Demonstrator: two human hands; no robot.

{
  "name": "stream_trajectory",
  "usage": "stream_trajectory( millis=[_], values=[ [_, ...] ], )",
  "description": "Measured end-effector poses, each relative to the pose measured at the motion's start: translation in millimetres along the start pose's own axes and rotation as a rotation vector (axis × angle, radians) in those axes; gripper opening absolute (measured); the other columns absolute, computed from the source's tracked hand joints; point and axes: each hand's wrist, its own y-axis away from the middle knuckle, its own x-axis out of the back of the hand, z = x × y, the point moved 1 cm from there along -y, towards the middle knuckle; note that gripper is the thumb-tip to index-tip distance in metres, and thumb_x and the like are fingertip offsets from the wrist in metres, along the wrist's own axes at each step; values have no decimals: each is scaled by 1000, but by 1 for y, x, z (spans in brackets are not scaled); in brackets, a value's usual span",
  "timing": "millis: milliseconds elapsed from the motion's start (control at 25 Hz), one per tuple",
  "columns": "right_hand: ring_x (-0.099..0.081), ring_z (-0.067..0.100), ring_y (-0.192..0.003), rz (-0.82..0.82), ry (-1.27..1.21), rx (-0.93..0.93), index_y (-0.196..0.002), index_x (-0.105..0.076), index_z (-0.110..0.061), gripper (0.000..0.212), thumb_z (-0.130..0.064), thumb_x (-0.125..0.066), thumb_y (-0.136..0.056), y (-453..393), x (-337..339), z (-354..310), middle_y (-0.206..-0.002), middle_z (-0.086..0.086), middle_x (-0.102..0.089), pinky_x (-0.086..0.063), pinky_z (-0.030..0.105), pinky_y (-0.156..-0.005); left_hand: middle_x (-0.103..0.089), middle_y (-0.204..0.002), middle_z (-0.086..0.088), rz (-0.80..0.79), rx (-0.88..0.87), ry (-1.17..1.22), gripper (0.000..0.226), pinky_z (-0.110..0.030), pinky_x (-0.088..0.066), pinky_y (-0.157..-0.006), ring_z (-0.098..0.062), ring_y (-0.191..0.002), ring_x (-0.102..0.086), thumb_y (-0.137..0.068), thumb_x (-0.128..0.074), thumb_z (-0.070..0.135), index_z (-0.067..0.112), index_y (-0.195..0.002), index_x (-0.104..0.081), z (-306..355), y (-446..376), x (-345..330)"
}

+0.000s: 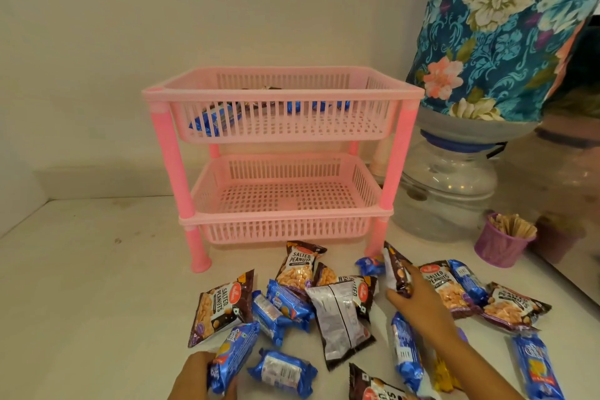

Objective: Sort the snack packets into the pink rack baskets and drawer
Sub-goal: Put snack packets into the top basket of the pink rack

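Observation:
A pink two-tier rack (172, 153) stands on the white counter. Its top basket (282, 92) holds a few blue biscuit packets and a dark packet; the bottom basket (285, 221) holds nothing. In front lie several salted peanut packets (297, 265) and blue biscuit packets (282, 372). My left hand (194, 380) grips a blue biscuit packet (232, 354) at the bottom edge. My right hand (418, 302) holds a dark peanut packet (396, 273) upright, just in front of the rack's right leg. No drawer is in view.
A water jar with a floral cover (493, 42) stands right of the rack on a clear dispenser base (448, 195). A purple cup of wooden sticks (501, 243) sits near it. A wall rises close behind the rack.

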Motion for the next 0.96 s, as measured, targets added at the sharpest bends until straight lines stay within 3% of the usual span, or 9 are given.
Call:
stream_trajectory(
  millis=[80, 200, 280, 360, 480, 560, 640, 760, 960],
  values=[
    [-62, 8, -95, 43, -87, 83, -136, -37, -32, 68, -37, -67, -75, 3, 20, -21, -113, -7, -64, -51, 29, -72, -63, -81, 6, 302, -50, -18, 53, -25, -48, -71, -2, -72, -59, -36, -74, 48, 34, -81, -50, 18, -9, 18],
    [-61, -14, -73, 103, -195, 287, -126, -39, -51, 62, -33, -68, -74, 9, 66, -84, -80, -29, -64, -42, 12, -53, -60, -80, 19, 486, -181, -107, 57, -18, -45, -53, 2, -63, -58, -56, -82, 21, 50, -87, -45, 72, -25, 56],
    [-57, -21, -75, 162, -233, 439, -112, -37, -65, 58, -32, -67, -74, 13, 99, -138, -83, -34, -61, -45, 6, -50, -53, -78, 23, 606, -345, -151, 54, -10, -40, -52, 7, -66, -55, -61, -78, 23, 51, -86, -40, 121, -44, 92],
    [-57, -20, -77, 231, -257, 568, -114, -36, -63, 54, -42, -64, -73, 13, 129, -192, -92, -31, -57, -42, 0, -52, -45, -78, 22, 724, -529, -245, 44, -11, -35, -54, 3, -64, -49, -66, -72, 27, 45, -82, -35, 171, -70, 127],
    [-58, -13, -77, 369, -193, 718, -133, -26, -45, 70, -49, -55, -69, -11, 165, -266, -103, -15, -59, -42, 9, -60, -47, -84, 4, 847, -736, -290, 34, -23, -32, -53, -9, -66, -41, -71, -70, 24, 24, -90, -42, 235, -114, 166],
    [-62, 6, -85, 452, -95, 757, -136, -23, -39, 74, -48, -54, -70, -43, 176, -309, -116, -3, -58, -50, 29, -70, -51, -92, -9, 891, -783, -388, 32, -31, -34, -58, -18, -73, -45, -75, -65, 27, 14, -94, -44, 266, -150, 184],
    [-60, 23, -95, 453, 68, 705, -139, -21, -35, 77, -47, -56, -71, -83, 172, -343, -125, 9, -54, -49, 39, -82, -51, -92, -11, 849, -727, -549, 32, -34, -34, -58, -25, -72, -45, -78, -61, 31, 10, -94, -43, 287, -189, 194],
    [-56, 31, -105, 226, 273, 526, -137, -29, -23, 72, -46, -59, -76, -133, 144, -363, -128, 13, -53, -47, 38, -90, -47, -83, -8, 580, -599, -636, 31, -32, -31, -54, -28, -69, -47, -81, -60, 32, 10, -89, -40, 296, -238, 192],
    [-53, 24, -82, -134, 662, 339, -103, -55, -13, 47, -55, -53, -83, -159, 111, -363, -99, 7, -58, -41, 28, -63, -47, -68, -1, 275, -387, -461, 23, -26, -29, -48, -17, -59, -42, -86, -56, 30, 11, -92, -44, 284, -278, 181]
  ],
)
